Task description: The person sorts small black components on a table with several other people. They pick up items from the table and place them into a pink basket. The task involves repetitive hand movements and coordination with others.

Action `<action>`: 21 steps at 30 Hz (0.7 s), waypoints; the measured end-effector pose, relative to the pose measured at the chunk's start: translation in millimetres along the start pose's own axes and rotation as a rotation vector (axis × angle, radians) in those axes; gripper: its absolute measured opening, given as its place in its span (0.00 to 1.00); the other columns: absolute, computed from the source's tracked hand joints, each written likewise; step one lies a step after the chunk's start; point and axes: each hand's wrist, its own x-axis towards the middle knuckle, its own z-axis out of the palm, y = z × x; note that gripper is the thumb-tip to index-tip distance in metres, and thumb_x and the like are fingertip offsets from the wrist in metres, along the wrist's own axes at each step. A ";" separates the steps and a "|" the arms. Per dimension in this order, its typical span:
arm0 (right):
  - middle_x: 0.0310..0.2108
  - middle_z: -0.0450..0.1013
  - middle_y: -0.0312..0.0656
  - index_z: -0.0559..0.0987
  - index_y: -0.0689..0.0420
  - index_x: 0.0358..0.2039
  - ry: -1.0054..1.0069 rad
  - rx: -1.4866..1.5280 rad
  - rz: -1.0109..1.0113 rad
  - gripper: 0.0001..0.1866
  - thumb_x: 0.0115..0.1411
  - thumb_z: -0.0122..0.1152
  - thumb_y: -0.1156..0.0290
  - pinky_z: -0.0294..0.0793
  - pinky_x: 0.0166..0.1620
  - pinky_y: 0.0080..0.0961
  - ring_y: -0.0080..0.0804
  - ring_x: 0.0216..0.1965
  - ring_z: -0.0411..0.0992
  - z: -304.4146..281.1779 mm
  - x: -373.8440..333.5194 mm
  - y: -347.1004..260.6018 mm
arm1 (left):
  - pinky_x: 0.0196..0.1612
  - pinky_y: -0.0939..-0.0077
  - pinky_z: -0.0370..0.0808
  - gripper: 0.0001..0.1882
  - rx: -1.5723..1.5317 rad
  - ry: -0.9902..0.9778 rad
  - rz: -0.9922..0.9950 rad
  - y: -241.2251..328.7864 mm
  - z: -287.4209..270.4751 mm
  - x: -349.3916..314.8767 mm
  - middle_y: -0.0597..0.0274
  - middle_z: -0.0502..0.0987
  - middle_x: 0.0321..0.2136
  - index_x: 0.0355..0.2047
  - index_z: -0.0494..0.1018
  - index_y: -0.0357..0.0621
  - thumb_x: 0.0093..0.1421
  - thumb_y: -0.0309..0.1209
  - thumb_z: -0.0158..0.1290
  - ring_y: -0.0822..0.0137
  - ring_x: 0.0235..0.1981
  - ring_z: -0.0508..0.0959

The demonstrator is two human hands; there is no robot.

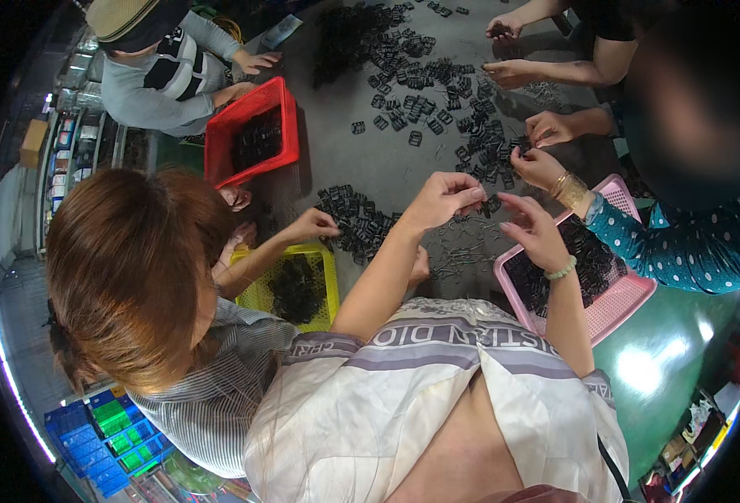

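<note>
A small black plastic part (490, 204) is pinched between the thumb and fingers of my left hand (445, 199), above the grey table (336, 109). On its other side is my right hand (536, 231), with thumb and fingers apart and the index fingertip at the part's edge. Whether that hand holds anything tiny cannot be made out. Beneath both hands lie scattered thin metal pins (462, 251). A pile of similar black parts (357, 220) spreads left of my left hand, and another pile (485, 151) lies beyond my hands.
Close to my right forearm stands a pink basket (613, 323) holding black parts. A yellow basket (334, 289) and a red basket (210, 155) are on the left. Co-workers' hands work around the table; one hand (420, 267) shows beside my left forearm.
</note>
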 end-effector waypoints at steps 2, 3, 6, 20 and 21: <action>0.31 0.71 0.35 0.72 0.59 0.46 -0.048 0.193 0.062 0.20 0.51 0.60 0.72 0.68 0.33 0.17 0.22 0.28 0.68 14.9 8.3 11.6 | 0.22 0.87 0.64 0.08 -0.049 -0.051 0.002 -0.2 -0.9 -0.9 0.70 0.72 0.19 0.28 0.75 0.38 0.56 0.31 0.53 0.81 0.19 0.68; 0.30 0.70 0.32 0.71 0.58 0.47 -0.074 0.290 0.093 0.20 0.52 0.60 0.73 0.67 0.33 0.15 0.19 0.28 0.67 20.2 11.5 14.0 | 0.22 0.87 0.63 0.08 -0.075 -0.083 0.000 -2.6 -2.9 -0.2 0.71 0.72 0.19 0.28 0.75 0.38 0.56 0.31 0.53 0.81 0.19 0.67; 0.28 0.68 0.31 0.73 0.60 0.39 -0.145 0.525 0.261 0.12 0.54 0.59 0.71 0.66 0.31 0.15 0.16 0.28 0.66 26.7 14.6 14.1 | 0.23 0.87 0.61 0.09 -0.086 -0.098 -0.026 -8.8 -6.5 -2.5 0.72 0.70 0.19 0.29 0.74 0.38 0.56 0.32 0.53 0.80 0.20 0.66; 0.20 0.69 0.35 0.74 0.62 0.24 0.176 0.087 0.139 0.05 0.50 0.60 0.75 0.66 0.26 0.19 0.20 0.20 0.66 44.5 13.7 16.5 | 0.24 0.87 0.62 0.08 0.111 0.056 -0.020 -13.5 -2.8 -0.1 0.70 0.73 0.21 0.27 0.75 0.37 0.53 0.30 0.53 0.81 0.21 0.67; 0.20 0.69 0.36 0.74 0.62 0.24 0.256 -0.012 0.050 0.04 0.49 0.60 0.76 0.66 0.26 0.19 0.20 0.20 0.67 46.5 14.1 8.3 | 0.25 0.87 0.62 0.08 0.067 0.116 -0.066 -12.6 -3.4 0.1 0.69 0.74 0.22 0.27 0.75 0.37 0.53 0.30 0.54 0.81 0.22 0.67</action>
